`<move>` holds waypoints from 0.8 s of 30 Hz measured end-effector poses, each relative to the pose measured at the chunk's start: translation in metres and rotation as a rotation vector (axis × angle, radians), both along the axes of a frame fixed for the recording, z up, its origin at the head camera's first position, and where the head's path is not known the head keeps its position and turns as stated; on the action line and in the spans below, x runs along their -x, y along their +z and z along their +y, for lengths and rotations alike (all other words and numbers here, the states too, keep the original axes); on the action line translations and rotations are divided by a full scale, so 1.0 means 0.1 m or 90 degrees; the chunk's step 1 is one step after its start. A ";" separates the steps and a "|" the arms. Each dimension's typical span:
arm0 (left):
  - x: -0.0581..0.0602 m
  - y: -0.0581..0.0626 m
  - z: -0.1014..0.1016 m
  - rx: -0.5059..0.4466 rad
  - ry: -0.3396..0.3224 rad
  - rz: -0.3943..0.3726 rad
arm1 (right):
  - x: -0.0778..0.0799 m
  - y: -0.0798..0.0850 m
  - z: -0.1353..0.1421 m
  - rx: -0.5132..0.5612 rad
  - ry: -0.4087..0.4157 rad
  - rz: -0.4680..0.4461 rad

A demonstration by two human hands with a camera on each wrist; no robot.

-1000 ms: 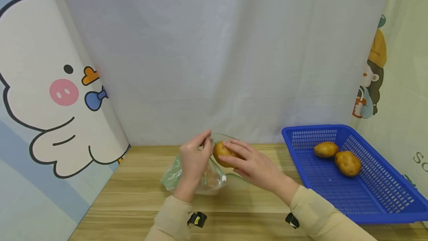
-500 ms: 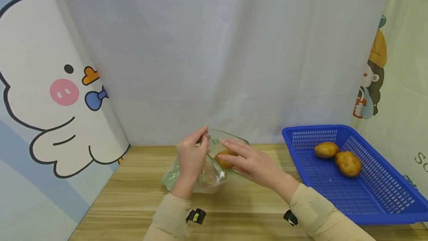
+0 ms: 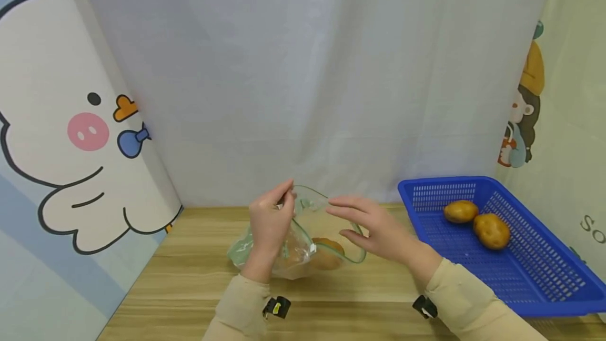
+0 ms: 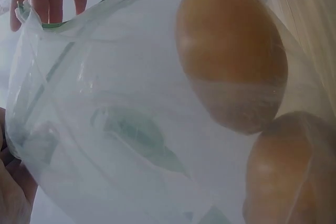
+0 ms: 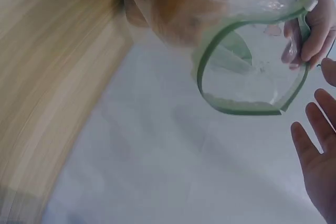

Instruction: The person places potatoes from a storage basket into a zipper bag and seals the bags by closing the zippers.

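A clear zip bag (image 3: 297, 257) with a green-edged mouth sits on the wooden table, its opening spread toward the right. My left hand (image 3: 271, 222) pinches the bag's rim at the upper left. Inside lies a potato (image 3: 326, 257), partly seen through the plastic; the left wrist view shows this potato (image 4: 231, 56) beside a second potato (image 4: 286, 171) in the bag. My right hand (image 3: 379, 228), fingers spread and holding nothing, is just right of the bag's mouth. In the right wrist view the bag's green rim (image 5: 231, 111) stands apart from those fingers.
At the right stands a blue plastic basket (image 3: 464, 272) with two potatoes (image 3: 492, 231) near its back. A grey-white curtain (image 3: 303, 93) hangs behind the wooden table (image 3: 189, 288). Printed cartoon panels flank it on both sides.
The potato has left my right hand and dropped into the bag. That hand has then drawn back to the right with its fingers loosened. My left hand keeps its pinch on the rim.
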State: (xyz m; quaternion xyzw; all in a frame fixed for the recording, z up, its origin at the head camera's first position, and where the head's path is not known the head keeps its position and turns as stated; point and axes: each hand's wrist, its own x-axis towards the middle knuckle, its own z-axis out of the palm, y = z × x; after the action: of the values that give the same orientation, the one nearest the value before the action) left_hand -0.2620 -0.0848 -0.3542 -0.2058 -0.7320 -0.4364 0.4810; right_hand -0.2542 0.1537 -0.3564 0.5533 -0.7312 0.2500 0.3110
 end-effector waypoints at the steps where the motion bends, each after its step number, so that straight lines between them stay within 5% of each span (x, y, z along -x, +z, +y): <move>1: 0.00 0.00 0.00 0.003 0.003 -0.001 | 0.00 0.02 0.04 0.009 -0.005 -0.014; 11: -0.01 0.00 0.00 0.018 0.013 -0.009 | 0.14 0.10 0.61 0.050 -0.150 -0.075; 24: -0.01 -0.02 0.02 0.027 0.020 -0.001 | 0.36 0.05 1.59 0.082 -0.429 -0.287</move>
State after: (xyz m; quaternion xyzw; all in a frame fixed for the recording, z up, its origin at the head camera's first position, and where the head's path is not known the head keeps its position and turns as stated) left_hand -0.2614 -0.0829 -0.3557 -0.2040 -0.7446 -0.4138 0.4825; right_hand -0.2900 0.3131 -0.3512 0.1936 -0.9041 0.2944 0.2419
